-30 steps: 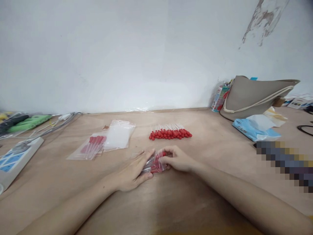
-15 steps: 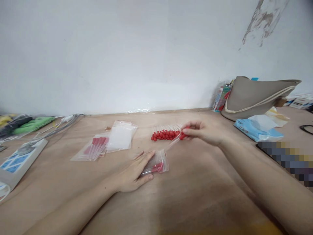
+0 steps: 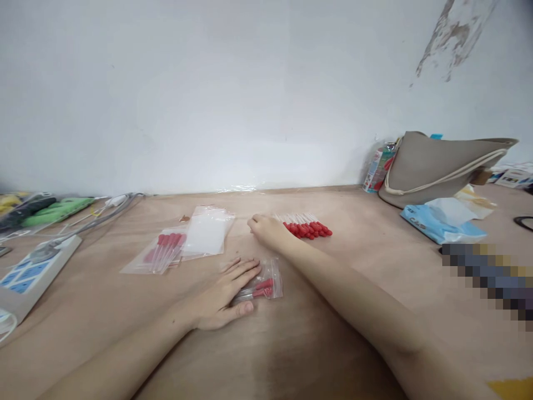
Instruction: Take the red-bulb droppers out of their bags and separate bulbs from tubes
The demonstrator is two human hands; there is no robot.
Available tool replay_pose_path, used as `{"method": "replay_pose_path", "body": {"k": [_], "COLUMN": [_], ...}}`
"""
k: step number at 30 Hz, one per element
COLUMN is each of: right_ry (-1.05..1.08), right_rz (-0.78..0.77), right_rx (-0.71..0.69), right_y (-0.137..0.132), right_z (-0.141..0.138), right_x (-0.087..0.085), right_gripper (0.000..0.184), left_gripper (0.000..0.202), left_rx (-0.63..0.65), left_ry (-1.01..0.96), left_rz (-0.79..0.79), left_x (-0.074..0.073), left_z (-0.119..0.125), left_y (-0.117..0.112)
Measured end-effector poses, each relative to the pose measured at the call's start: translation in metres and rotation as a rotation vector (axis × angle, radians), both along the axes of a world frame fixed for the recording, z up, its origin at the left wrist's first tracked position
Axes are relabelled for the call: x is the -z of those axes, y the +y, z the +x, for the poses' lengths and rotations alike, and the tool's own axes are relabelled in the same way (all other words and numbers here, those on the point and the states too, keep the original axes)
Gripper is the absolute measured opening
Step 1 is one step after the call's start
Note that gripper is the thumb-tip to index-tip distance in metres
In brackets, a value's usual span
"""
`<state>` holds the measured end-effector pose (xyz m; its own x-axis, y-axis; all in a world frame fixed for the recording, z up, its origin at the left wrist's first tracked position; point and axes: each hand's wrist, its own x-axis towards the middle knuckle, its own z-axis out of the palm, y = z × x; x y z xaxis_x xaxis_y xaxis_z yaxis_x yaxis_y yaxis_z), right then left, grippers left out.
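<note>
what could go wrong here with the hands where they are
Two risks, as I see it. The right hand is so close to the pile of red-tipped pieces that a sideways brush might scatter some. The left hand lies flat over part of the clear bag, so pressing hard could bend the clear stems inside.

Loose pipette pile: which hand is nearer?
The right hand, at the left end of the pipette pile; the left hand lies nearer the person, on a clear bag.
</note>
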<state>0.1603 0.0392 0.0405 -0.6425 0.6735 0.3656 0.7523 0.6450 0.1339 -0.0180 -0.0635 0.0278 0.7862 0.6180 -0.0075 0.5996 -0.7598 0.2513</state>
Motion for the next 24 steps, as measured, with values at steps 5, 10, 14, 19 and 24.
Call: {"method": "replay_pose_path", "body": {"k": [5, 10, 14, 19, 24], "right_ry": [-0.088, -0.099, 0.134, 0.54, 0.539], "right_rz": [-0.007, 0.01, -0.024, -0.346, -0.65], "right_rx": [-0.03, -0.024, -0.046, -0.076, -0.294], "right_y": [0.002, -0.011, -0.034, -0.068, -0.086], "right_z": [-0.009, 0.004, 0.037, 0.075, 0.071], "right_x": [0.004, -0.004, -0.009, 0.004, 0.016], "right_gripper": [0.017, 0.034, 0.022, 0.006, 0.013], "left_gripper": [0.063, 0.062, 0.049, 0.045, 0.052], "left_rx": [0.009, -0.011, -0.031, -0.068, -0.028], "left_ry": [-0.011, 0.011, -0.027, -0.042, -0.01], "left_rz": [0.004, -0.001, -0.031, -0.069, -0.034], "left_x": [0.0, -0.002, -0.002, -0.004, -0.006], "left_z": [-0.004, -0.004, -0.003, 0.001, 0.006], "left_y": [0.0, -0.001, -0.001, -0.001, -0.001]}}
